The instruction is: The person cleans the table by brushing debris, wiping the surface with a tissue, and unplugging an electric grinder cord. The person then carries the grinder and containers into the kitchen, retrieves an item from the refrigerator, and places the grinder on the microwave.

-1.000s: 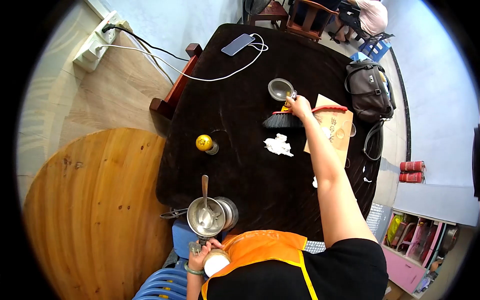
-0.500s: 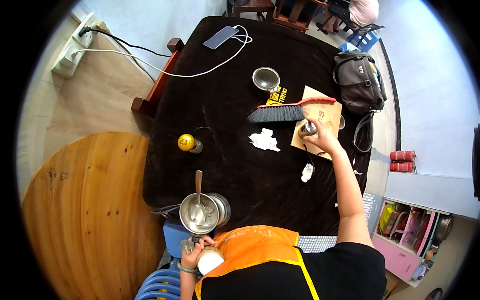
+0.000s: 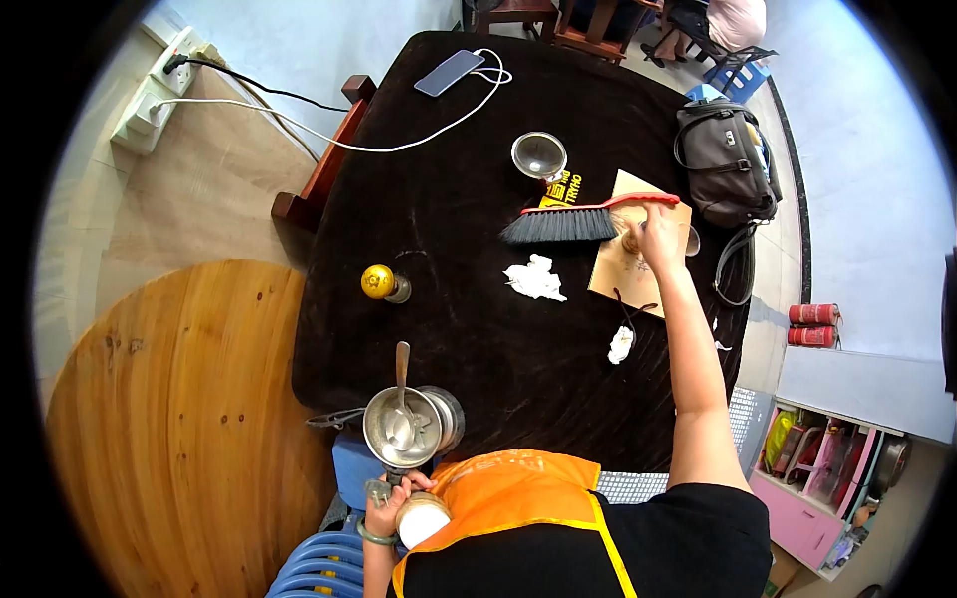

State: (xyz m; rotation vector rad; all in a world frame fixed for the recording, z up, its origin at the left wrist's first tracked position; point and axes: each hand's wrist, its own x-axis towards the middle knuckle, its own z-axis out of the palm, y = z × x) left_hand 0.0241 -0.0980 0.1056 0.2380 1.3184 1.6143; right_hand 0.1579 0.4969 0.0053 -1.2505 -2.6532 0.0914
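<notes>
My left hand [image 3: 387,506] is closed round the handle of a small metal pan [image 3: 401,429] at the table's near edge. A metal spoon [image 3: 402,374] rests in the pan. A round container with a white top [image 3: 423,522] sits against that hand and my orange apron [image 3: 513,488]. My right hand [image 3: 654,239] is closed round a small jar [image 3: 630,241], mostly hidden by the fingers, over a brown paper bag [image 3: 610,277]. Just beyond the fingers lies a black-bristled brush [image 3: 560,226] with a red handle.
Crumpled white tissues [image 3: 535,278] and a yellow-topped object [image 3: 378,281] lie on the dark tablecloth [image 3: 449,219]. Farther off are a round strainer [image 3: 539,155], a phone [image 3: 449,74] on a white cable and a grey handbag [image 3: 726,159]. A person sits at the far right.
My right hand has moved away from me across the paper bag with the jar, toward the brush handle. The jar's shiny lid no longer shows. My left hand keeps its hold on the pan.
</notes>
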